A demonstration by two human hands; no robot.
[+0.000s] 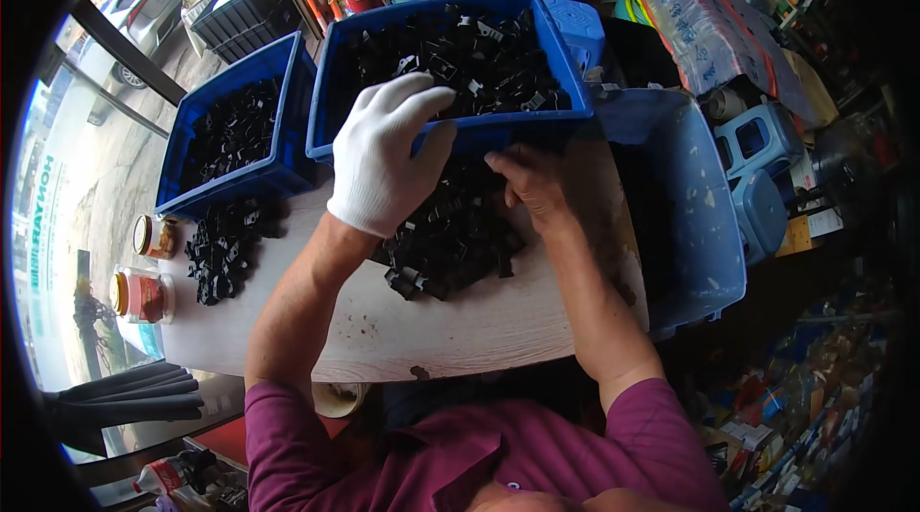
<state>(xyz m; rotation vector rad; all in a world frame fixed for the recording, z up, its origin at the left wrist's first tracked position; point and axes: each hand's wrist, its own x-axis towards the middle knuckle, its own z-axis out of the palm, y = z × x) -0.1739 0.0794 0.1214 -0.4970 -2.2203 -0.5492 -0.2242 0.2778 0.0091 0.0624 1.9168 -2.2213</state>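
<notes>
My left hand (383, 157), in a white knitted glove, is raised at the near edge of the large blue bin (450, 133). Its fingers are bent and apart from the thumb, and I see nothing between them. Bare and ungloved, my right hand (533, 188) is curled just below the bin's near wall, beside a heap of small black plastic clip-like parts (450, 234) on the table. Whatever its fingers hold, if anything, is hidden. Many more black parts (450, 52), some with pale metallic pieces, fill the large bin.
A smaller blue bin (235, 167) of black parts stands left, with a second pile (225, 253) before it. Two lidded jars (144, 293) sit at the left edge of the pale table (383, 339). A big light-blue tub (704, 263) and blue stools (762, 176) stand right.
</notes>
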